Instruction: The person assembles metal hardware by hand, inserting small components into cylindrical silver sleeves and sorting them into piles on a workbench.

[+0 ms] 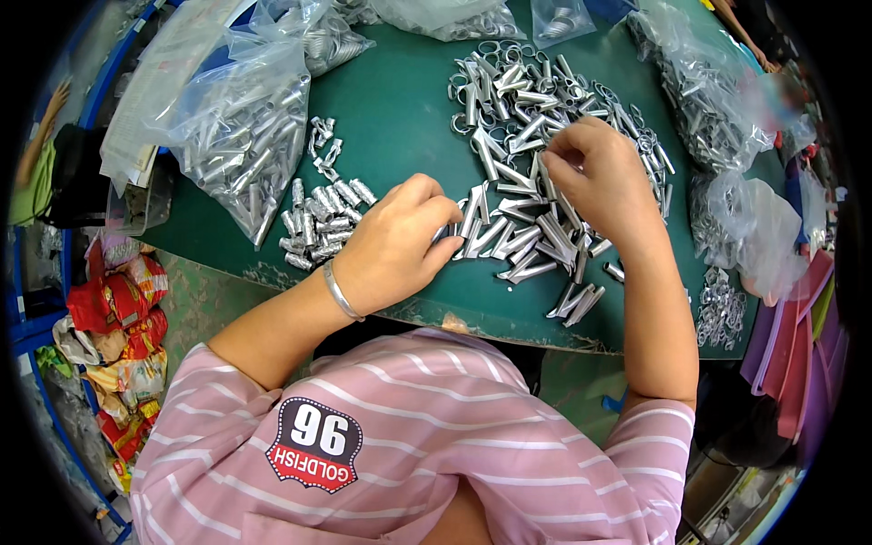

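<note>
My left hand (392,241), with a metal bangle (341,292) at the wrist, hovers low over the green table beside a row of silver metal tubes with flared ends (513,241). Its thumb and forefinger are closed around a small piece that is mostly hidden. Over the right side of the larger heap of metal tubes and rings (509,100), my right hand (601,173) has its fingers bent into a pinch; what is between them, if anything, cannot be made out. Left of my left hand lies a group of short ridged silver cylinders (327,218).
A clear bag of metal tubes (250,136) stands on the table's left. More filled bags (718,109) line the right side. Small metal clips (720,309) lie near the right front. The table's edge (454,324) runs close to my body. Colourful packets (123,304) are at the left.
</note>
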{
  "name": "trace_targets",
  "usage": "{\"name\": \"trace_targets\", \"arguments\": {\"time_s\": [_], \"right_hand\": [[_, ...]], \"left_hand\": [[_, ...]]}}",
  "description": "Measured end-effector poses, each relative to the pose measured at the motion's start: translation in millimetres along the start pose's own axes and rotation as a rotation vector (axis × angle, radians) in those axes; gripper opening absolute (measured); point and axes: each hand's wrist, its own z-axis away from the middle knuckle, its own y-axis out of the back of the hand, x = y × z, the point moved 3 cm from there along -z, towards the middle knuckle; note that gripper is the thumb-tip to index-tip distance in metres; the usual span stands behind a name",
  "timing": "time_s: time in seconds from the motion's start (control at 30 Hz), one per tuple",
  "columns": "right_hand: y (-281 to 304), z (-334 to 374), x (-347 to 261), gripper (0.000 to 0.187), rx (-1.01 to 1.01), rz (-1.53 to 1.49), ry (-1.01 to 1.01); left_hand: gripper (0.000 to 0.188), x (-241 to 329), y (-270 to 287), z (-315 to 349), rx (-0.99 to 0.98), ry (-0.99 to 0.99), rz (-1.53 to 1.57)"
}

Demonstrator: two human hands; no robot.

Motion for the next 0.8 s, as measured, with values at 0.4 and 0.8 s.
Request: {"name": "trace_targets", "arguments": {"time_s": [0.4, 0.8], "right_hand": [[-59.5, -39.9, -22.5, 0.022, 0.011, 0.226, 0.370], [7.2, -76.1, 2.3, 0.024, -0.147, -0.937, -0.324]], "left_hand": [[0.020, 5.8, -6.7, -3.7, 0.084, -0.060, -0.026], [0.015, -5.4, -10.3, -9.3, 0.111, -0.074, 0.066]]}}
